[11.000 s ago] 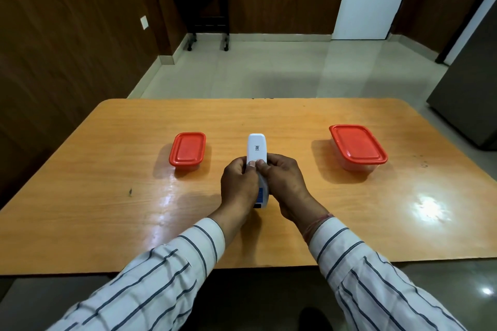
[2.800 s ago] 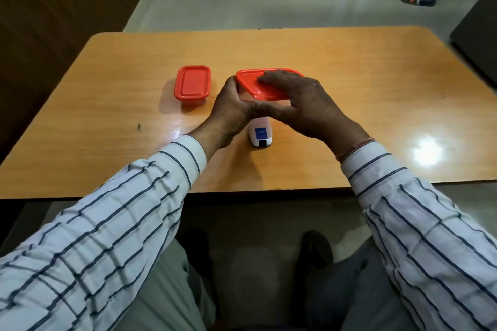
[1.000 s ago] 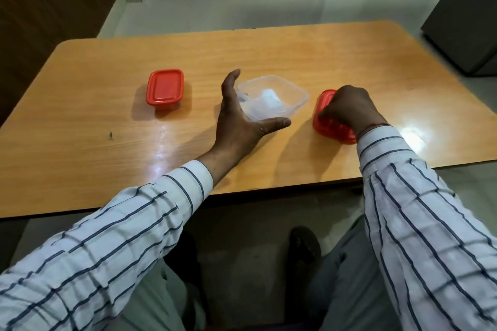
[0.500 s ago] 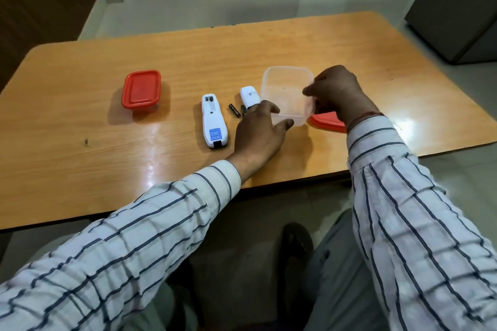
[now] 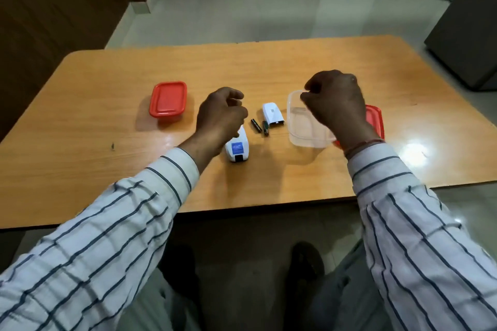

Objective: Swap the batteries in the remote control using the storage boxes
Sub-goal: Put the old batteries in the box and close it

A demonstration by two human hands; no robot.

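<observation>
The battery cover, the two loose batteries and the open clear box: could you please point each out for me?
battery cover [image 5: 273,114]: head view, middle of its white back.
loose batteries [image 5: 256,125]: head view, middle of the left battery.
clear box [image 5: 301,126]: head view, its bare floor.

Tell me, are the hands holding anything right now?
The left hand is curled above the remote, apparently empty. The right hand hovers over the clear box, fingers pinched; whether it grips the rim cannot be told.

White long sleeves [image 5: 113,236] with thin dark stripes, buttoned cuffs, possibly a reddish thread wristband [image 5: 361,145], grey trousers [image 5: 336,301]
</observation>
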